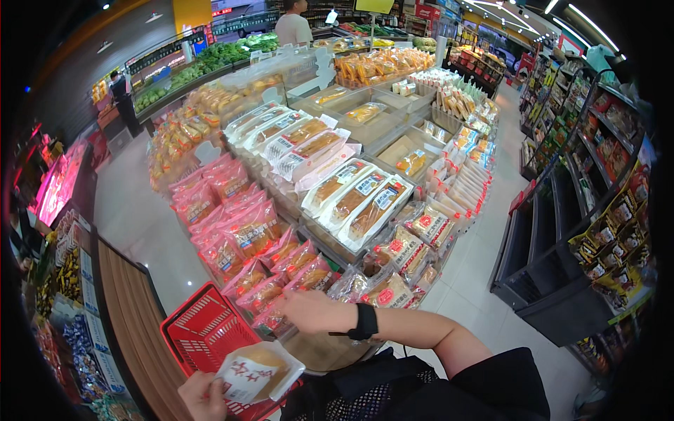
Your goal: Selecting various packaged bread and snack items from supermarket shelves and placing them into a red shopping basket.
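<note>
My left hand (204, 396) grips the edge of a clear plastic pack of cake (255, 372), which has a white label with red writing. That pack is over a red plastic shopping basket (208, 321) and hides part of it. My right hand (310, 311), with a black band on the wrist, reaches across to the near end of the display. Its fingers are at a pink-wrapped bread bun (271, 318); whether they close on the wrapper is hidden. More pink-wrapped buns (250, 231) lie in rows just beyond.
White trays of long cakes (355, 202) fill the display's middle. Bagged sliced bread (403, 252) lies at the right. A snack shelf (616, 226) stands across the right aisle, a wood-sided candy stand (118, 326) at the left. A person (293, 26) is at the back.
</note>
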A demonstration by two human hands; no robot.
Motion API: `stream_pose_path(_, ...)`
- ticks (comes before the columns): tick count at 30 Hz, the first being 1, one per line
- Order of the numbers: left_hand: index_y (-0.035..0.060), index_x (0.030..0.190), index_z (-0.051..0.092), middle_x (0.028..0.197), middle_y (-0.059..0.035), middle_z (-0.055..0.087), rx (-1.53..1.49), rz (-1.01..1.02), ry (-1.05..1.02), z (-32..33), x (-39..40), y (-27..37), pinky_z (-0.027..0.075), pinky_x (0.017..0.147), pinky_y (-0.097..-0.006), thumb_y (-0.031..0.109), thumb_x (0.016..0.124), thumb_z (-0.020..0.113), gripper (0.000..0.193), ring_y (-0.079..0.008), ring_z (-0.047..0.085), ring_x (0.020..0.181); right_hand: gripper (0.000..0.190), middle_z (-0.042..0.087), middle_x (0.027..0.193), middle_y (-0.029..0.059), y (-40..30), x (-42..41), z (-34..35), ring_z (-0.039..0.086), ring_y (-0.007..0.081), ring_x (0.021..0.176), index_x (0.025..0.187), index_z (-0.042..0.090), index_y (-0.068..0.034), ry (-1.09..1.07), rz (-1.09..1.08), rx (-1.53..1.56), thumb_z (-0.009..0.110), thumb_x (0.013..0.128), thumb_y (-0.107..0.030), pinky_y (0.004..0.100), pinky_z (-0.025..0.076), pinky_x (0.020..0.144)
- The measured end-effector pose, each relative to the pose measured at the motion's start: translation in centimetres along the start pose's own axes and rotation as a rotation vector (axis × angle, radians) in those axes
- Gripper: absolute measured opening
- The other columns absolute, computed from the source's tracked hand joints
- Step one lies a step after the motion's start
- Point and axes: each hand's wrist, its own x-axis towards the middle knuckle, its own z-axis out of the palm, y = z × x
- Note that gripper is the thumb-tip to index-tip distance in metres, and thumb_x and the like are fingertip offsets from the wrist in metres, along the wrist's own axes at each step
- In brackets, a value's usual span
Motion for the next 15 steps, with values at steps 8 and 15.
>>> stream_pose_path(8,0.0007,0.073,0.063,0.059,-0.0115,0.053,-0.017,0.271,-0.037,7.6,3.6,-1.1,0.041,0.047,-0.0313,-0.005,0.067,0.063,0.008,-0.0250,0.054,0.050,0.026,0.055,0.101,0.0194,0.7,-4.7,-3.1,0.058,0.0388,0.089,0.105,0.048,0.000,0.164,0.041,0.102,0.053,0.081,-0.009,0.0463,0.049,0.070)
stream_pose_path(15,-0.0017,0.071,0.060,0.062,-0.0124,0.056,-0.032,0.260,-0.101,11.6,4.9,-1.9,0.043,0.051,-0.0316,-0.006,0.069,0.062,0.005,-0.0249,0.057,0.056,0.027,0.056,0.097,0.0216,0.7,-6.1,-1.6,0.059,0.0395,0.087,0.105,0.047,0.002,0.182,0.026,0.173,0.053,0.080,-0.007,0.0476,0.050,0.071)
